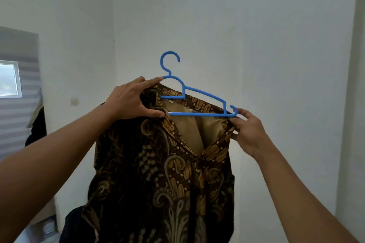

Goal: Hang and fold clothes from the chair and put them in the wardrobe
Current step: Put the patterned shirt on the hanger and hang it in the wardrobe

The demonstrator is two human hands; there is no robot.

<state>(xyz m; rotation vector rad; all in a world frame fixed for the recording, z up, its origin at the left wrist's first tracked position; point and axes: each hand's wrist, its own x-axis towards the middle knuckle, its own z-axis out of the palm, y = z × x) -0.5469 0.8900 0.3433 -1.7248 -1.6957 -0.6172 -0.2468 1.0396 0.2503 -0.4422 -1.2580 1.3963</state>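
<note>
Two bare forearms reached up and forward from the bottom corners of the head view, holding a brown-and-gold batik shirt (167, 173) out in front of a pale wall (276, 45). The left hand (132, 100) gripped the garment at the collar and one shoulder, thumb underneath and fingers spread over the cloth, the forefinger stretched toward the neck of a blue hanger (205, 93). The right hand (248, 132) had its fingers curled, pinching the fabric of the other shoulder just under the hanger's notched tip. The shirt hung open at the collar, showing a plain tan lining, its patterned front falling out of the bottom of the frame. The hanger sat tilted, its left end hidden inside the shoulder beneath the left hand, its right arm and lower bar lying bare above and across the neckline, its hook free in the air. Whether the right tip had entered the sleeve could not be told. Behind, a light switch (74, 101) sat on the wall. At far left, striped blinds (17, 124) flanked a small bright window (8, 79).
</note>
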